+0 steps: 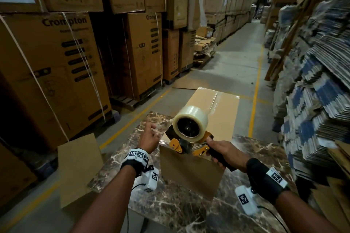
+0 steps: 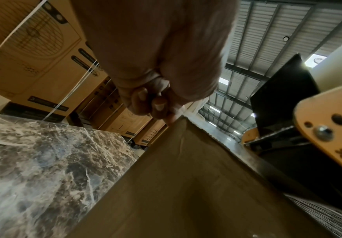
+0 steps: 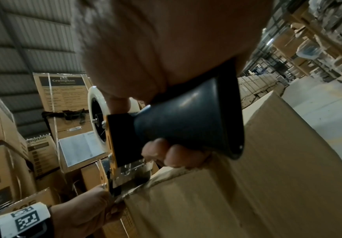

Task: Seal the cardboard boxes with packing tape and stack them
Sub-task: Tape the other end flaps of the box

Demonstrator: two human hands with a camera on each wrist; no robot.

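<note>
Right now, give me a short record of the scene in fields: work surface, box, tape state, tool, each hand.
Surface: brown marble-pattern table
Box: cardboard box lying on the table, far end overhanging it
Tape: clear strip along the top seam
Tool: tape dispenser with clear roll, at the box's near top edge
Right hand: grips the dispenser's black handle
Left hand: fingers curled, at the box's near left corner beside the dispenser; whether it pinches tape is unclear
Surroundings: stacked Crompton cartons left, flattened cardboard stacks right
</note>
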